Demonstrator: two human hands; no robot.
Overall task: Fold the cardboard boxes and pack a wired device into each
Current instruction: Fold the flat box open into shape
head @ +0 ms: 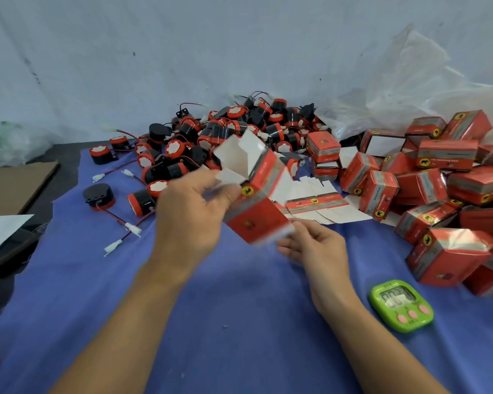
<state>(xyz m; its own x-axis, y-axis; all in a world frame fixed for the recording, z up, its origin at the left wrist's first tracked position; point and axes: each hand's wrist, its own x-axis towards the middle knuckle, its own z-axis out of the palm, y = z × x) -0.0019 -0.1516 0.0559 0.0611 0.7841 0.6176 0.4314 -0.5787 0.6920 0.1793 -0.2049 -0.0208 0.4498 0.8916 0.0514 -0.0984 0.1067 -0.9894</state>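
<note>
— Left hand (194, 214) grips the cardboard box (256, 206) from its left side, fingers curled round the upper edge and thumb across the near face.

— And the right hand (315, 247)?

— It sits just below the box, thumb and fingertips at the white bottom flap (282, 233). That corner is smeared with motion blur, so I cannot tell whether it pinches the flap or only touches it.

— Where is the box?

— In the air over the blue cloth (239, 322), tilted, its open end pointing up and away, between the heap of wired devices (234, 129) and the person.

— How does it look?

— Red faces with a grey band across the middle and a round yellow emblem (247, 190) at one corner. The inside is plain white. It is squared up into a tube, and the top flaps (239, 152) stand open and spread.

— What lies around it?

— Flat cartons (319, 200) are fanned out on the cloth just behind the box. Folded boxes (444, 157) of the same print are piled at the right. A green timer (401, 306) lies on the cloth near the right forearm.
</note>
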